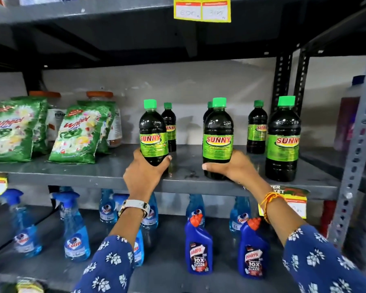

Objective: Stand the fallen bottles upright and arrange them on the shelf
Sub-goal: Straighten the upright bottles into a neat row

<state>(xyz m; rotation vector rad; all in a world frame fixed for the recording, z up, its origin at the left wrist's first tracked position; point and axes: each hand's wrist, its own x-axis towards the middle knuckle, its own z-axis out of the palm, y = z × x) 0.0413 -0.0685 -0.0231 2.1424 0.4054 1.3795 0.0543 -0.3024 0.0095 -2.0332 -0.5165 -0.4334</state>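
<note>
Several dark Sunny bottles with green caps stand upright on the grey middle shelf (106,176). My left hand (144,176) grips the base of one bottle (153,132), held upright just above the shelf's front. My right hand (235,168) wraps the base of a second bottle (218,138), which rests upright on the shelf. A third front bottle (282,140) stands free at the right. Behind them stand smaller-looking bottles: one (170,125) behind the left one, one (257,127) at the back right, and one mostly hidden behind the middle bottle.
Green Wheel detergent packs (80,134) lean at the shelf's left, with orange-lidded jars behind. The lower shelf holds blue Colin spray bottles (75,235) and blue Harpic bottles (199,248). A perforated metal upright (359,144) bounds the right. Yellow price tags (202,10) hang above.
</note>
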